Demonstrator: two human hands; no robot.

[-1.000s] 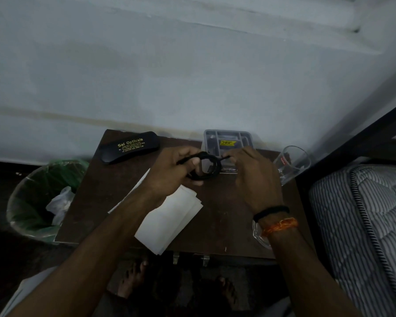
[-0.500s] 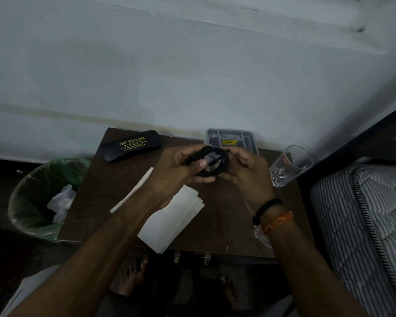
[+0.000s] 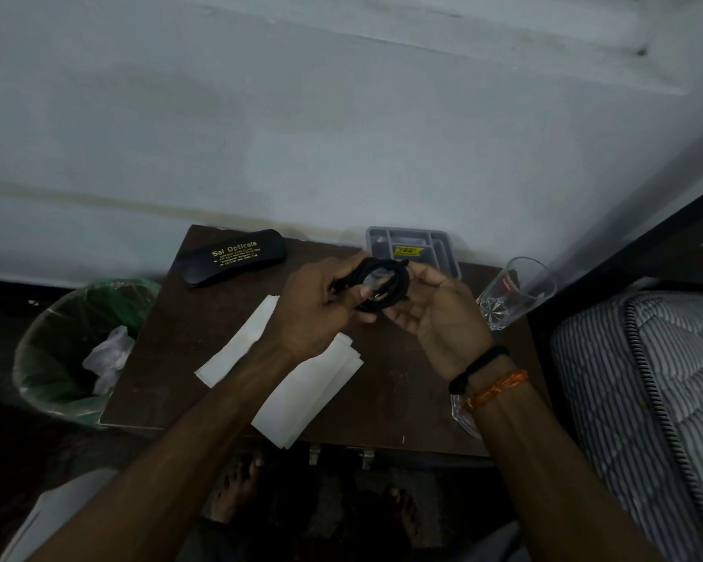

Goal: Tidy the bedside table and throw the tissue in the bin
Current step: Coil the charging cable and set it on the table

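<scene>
Gold lettering on the black case [image 3: 233, 256] reads "Sai Opticals", with smaller lines under it too fine to read; the case lies at the back left of the tabletop [image 3: 398, 383]. A yellow sticker sits in the grey tray [image 3: 412, 248] at the back edge, its print illegible. The glass [image 3: 514, 292] at the right bears a small red mark that cannot be read. Both hands hold a coiled black cable [image 3: 382, 288] above the middle of the tabletop: the left hand [image 3: 317, 308] pinches the coil with thumb and curled fingers, and the right hand [image 3: 435, 314], palm turned up, has its fingers curled round the far side. White tissue [image 3: 301, 395] lies flat on the tabletop under the left forearm, not in the bin [image 3: 57, 350], which stands on the floor just left of the table with a green liner and crumpled white waste inside. A second glass piece [image 3: 463, 419] shows beside the right wrist. Since a second ago the right hand has rolled from knuckles-up to palm-up, and the coil has drawn slightly nearer, off the tray.
</scene>
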